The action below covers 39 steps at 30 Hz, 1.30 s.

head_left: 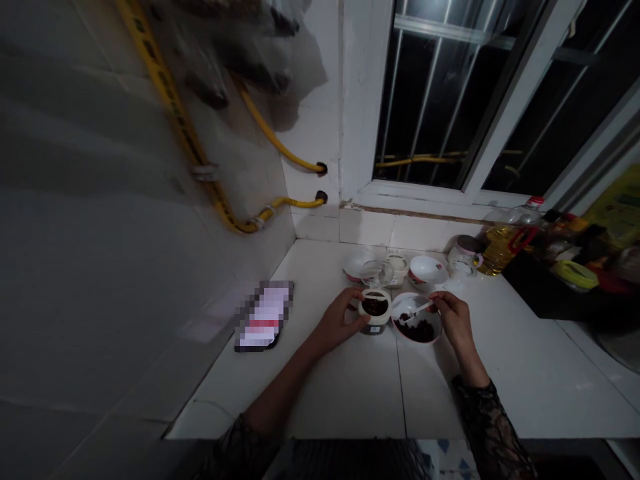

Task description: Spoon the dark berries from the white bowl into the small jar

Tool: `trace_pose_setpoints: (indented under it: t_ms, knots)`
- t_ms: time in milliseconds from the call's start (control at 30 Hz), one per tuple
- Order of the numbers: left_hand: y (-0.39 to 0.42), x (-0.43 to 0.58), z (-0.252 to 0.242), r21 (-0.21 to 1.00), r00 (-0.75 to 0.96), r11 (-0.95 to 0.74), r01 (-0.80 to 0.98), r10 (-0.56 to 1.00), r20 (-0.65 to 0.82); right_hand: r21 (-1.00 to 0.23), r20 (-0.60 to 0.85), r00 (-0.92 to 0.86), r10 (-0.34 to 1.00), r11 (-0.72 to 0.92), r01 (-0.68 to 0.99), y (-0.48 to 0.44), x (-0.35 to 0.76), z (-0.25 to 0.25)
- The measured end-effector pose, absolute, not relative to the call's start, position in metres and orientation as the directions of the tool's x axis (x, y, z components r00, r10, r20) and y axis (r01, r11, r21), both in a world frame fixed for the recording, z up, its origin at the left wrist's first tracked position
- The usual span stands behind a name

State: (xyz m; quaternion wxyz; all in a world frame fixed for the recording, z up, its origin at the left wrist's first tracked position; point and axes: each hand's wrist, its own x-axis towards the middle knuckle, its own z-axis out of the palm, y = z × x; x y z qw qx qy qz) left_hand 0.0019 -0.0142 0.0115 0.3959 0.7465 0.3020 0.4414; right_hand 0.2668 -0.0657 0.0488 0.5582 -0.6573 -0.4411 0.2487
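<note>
Squat on the worktop [345,393] just ahead of us, we see a cream-rimmed jar [375,329], upright, with dark red, glossy contents [375,307] showing in its open mouth. Our left hand [341,318] reaches it from 8 o'clock and is partly closed on it, thumb on the near side and fingers at the far rim. At 3 o'clock, just beside the jar, sits a white bowl [403,305] with dark clumps [421,331] of food across its bottom. Our right hand [453,320], on the bowl's 2 o'clock side, pinches the handle end of a white spoon [421,307] between nearly closed fingertips; the spoon slants down to 8 o'clock, its head over the bowl. Whether the head touches the food we cannot tell.

Past the jar, near 12 o'clock, lies a clear lid-like piece [376,271], with a second cream jar [398,269] at 1 o'clock and a red-patterned bowl [429,269] just right of that. A dark-lidded glass jar [465,255] and an oil bottle [496,248] stand farther off at 2 o'clock. Well apart at 9 o'clock lies a phone [265,317], its screen blurred. Yellow pipe [186,137] runs along the wall at 10 o'clock; a barred window [425,93] rises at 1 o'clock.
</note>
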Motion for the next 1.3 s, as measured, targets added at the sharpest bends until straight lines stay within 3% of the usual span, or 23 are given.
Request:
trace_pose_setpoints:
  t_ms: [333, 467, 533, 600, 667, 733, 800, 1033, 1167, 1300]
  knots:
    - [-0.014, 0.002, 0.013, 0.857, 0.431, -0.505, 0.104, 0.799, 0.419, -0.953, 0.244, 0.504, 0.828, 0.111, 0.281, -0.066, 0.263, 0.051]
    - [-0.015, 0.001, 0.013, 0.863, 0.439, -0.493, 0.109, 0.803, 0.403, -0.881, 0.433, 0.504, 0.748, 0.234, 0.411, -0.07, 0.243, 0.055]
    - [-0.015, 0.002, 0.013, 0.868, 0.436, -0.486, 0.107, 0.807, 0.398, -0.757, 0.605, 0.431, 0.669, 0.318, 0.571, -0.073, 0.231, 0.057]
    - [-0.015, 0.002, 0.013, 0.867, 0.431, -0.487, 0.106, 0.808, 0.401, -0.532, 0.773, 0.208, 0.599, 0.433, 0.728, -0.076, 0.22, 0.058]
    - [-0.015, 0.002, 0.013, 0.864, 0.43, -0.493, 0.1, 0.805, 0.409, -0.264, 0.847, -0.08, 0.526, 0.546, 0.795, -0.079, 0.215, 0.059]
    - [-0.015, 0.002, 0.012, 0.864, 0.433, -0.496, 0.091, 0.801, 0.414, -0.077, 0.85, -0.262, 0.456, 0.6, 0.796, -0.081, 0.214, 0.061]
    - [-0.015, 0.003, 0.012, 0.866, 0.435, -0.493, 0.089, 0.801, 0.411, -0.025, 0.867, -0.278, 0.414, 0.593, 0.805, -0.082, 0.218, 0.062]
    - [-0.016, 0.003, 0.015, 0.86, 0.432, -0.502, 0.087, 0.797, 0.421, -0.175, 0.904, -0.011, 0.428, 0.392, 0.903, -0.074, 0.259, 0.055]
    - [-0.016, 0.002, 0.016, 0.862, 0.437, -0.499, 0.085, 0.796, 0.418, -0.115, 0.872, -0.044, 0.487, 0.293, 0.949, -0.072, 0.285, 0.051]
    - [-0.016, 0.001, 0.015, 0.868, 0.433, -0.489, 0.082, 0.802, 0.411, 0.029, 0.803, -0.145, 0.578, 0.206, 0.978, -0.077, 0.294, 0.055]
